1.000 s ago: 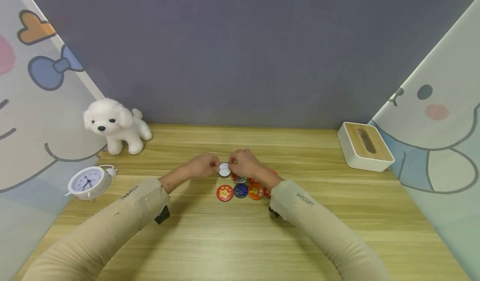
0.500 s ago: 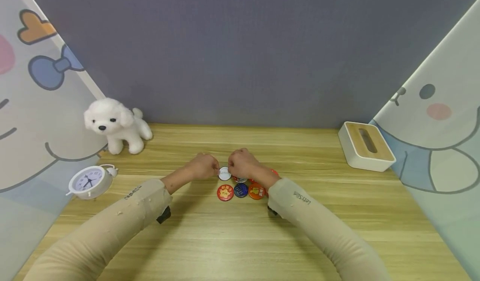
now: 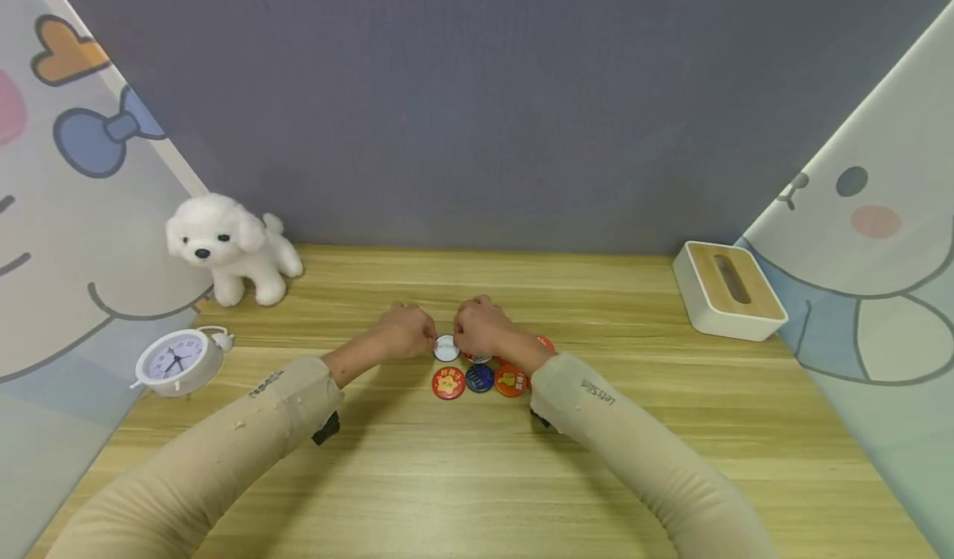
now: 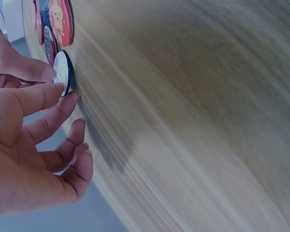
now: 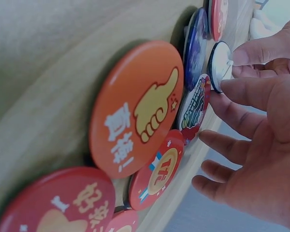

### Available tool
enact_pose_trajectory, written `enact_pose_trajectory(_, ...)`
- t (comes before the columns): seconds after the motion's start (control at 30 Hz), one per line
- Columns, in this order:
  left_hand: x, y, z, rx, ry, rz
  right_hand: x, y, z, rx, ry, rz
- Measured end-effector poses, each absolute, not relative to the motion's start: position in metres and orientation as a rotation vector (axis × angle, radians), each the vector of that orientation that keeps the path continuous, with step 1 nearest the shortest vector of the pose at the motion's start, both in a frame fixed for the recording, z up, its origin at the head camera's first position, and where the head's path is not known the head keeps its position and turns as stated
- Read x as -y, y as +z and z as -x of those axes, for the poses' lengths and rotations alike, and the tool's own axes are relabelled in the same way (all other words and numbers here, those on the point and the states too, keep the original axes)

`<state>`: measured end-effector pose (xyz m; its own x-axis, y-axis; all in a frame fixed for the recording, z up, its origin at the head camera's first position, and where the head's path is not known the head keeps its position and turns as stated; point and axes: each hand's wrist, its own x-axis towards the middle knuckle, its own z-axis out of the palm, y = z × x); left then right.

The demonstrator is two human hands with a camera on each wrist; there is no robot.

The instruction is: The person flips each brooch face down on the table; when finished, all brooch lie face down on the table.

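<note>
A round button badge (image 3: pixel 446 349) lies with its white pin-back side up between my two hands. My left hand (image 3: pixel 406 330) pinches its left edge; in the left wrist view, thumb and index finger meet at the badge's rim (image 4: pixel 63 72) and the other fingers are loosely bent. From the other side my right hand (image 3: pixel 484 327) pinches the rim with thumb and index finger, as the right wrist view shows. Just nearer sit a red star badge (image 3: pixel 449 383), a blue badge (image 3: pixel 479 378) and an orange thumbs-up badge (image 5: pixel 137 108). A red badge with a dark picture (image 5: pixel 195 108) is beside my right fingertips.
More red badges (image 5: pixel 157 171) lie partly hidden under my right forearm in the head view. A white alarm clock (image 3: pixel 177 362) and a white plush dog (image 3: pixel 234 248) stand at the left. A tissue box (image 3: pixel 729 290) is at the back right of the wooden table (image 3: pixel 440 476).
The white-backed badge has shifted slightly toward me, closer to the red star badge. Both hands stay at its edges, with fingers a little lower; the other visible badges keep their places.
</note>
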<state>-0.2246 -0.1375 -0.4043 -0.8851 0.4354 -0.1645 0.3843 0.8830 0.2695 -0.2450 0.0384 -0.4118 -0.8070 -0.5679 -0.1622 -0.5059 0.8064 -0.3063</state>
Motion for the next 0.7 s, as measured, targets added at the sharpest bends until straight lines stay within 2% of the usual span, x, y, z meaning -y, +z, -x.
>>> enact_pose_trajectory(0.7,0.1352,-0.4009,0.2223,-2.804,0.355,-0.564,-0.0346,-0.4085,0.2433,-2.721,-0.282,0.775)
